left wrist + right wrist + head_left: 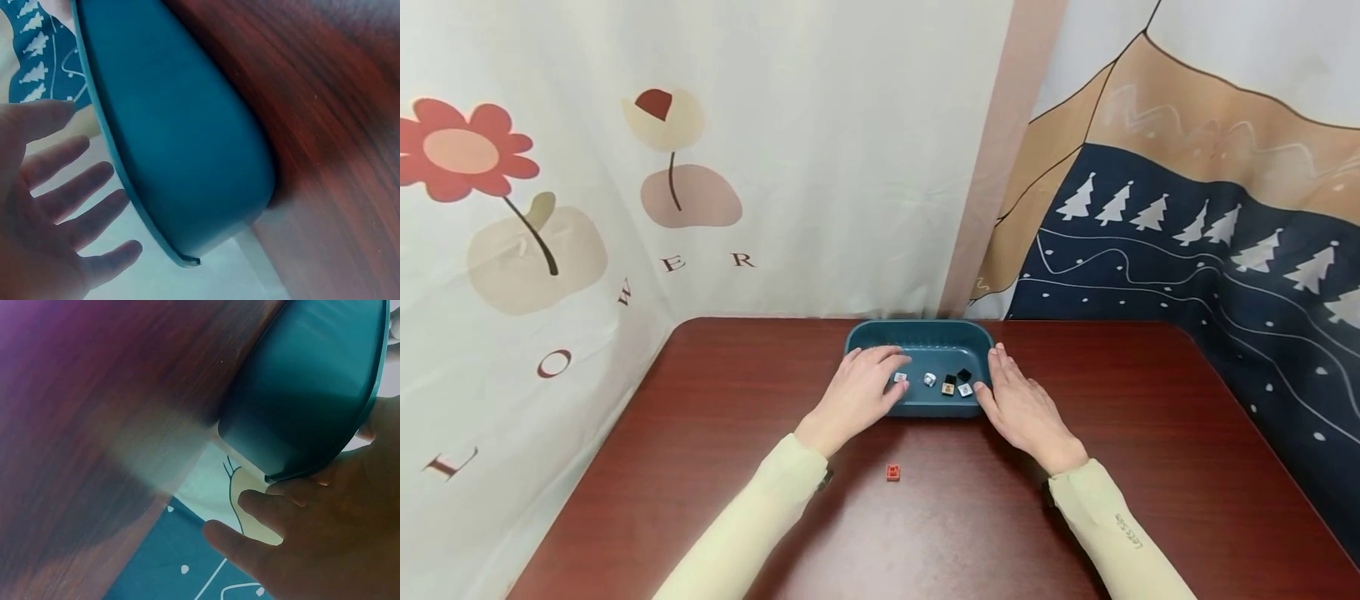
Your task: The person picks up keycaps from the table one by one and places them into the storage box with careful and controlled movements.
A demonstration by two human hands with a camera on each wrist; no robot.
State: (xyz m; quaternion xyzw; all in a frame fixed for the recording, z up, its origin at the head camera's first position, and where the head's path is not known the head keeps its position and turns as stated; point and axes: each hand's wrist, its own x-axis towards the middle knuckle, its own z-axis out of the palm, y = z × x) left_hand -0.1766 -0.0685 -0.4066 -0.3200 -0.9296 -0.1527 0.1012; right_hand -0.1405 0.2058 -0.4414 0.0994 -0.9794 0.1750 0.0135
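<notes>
A teal plastic basin (934, 410) stands at the table's back edge with several small square pieces inside, some white, some black, one tan on its face. My left hand (859, 390) hovers over its left end, fingers spread and slightly bent, holding nothing. In the left wrist view those fingers (78, 186) reach toward the rim. At the right end, my right hand (1028, 410) lies along the basin's side with straight fingers. The right wrist view shows that hand (325, 528) right at the rim, fingers apart. A small red square piece (892, 472) sits on the table in front of the basin.
The dark reddish-brown table (722, 433) has rounded back corners. Right behind it hangs a pale curtain (835, 167) with flower prints. A navy cloth with white trees (1150, 250) hangs at the right.
</notes>
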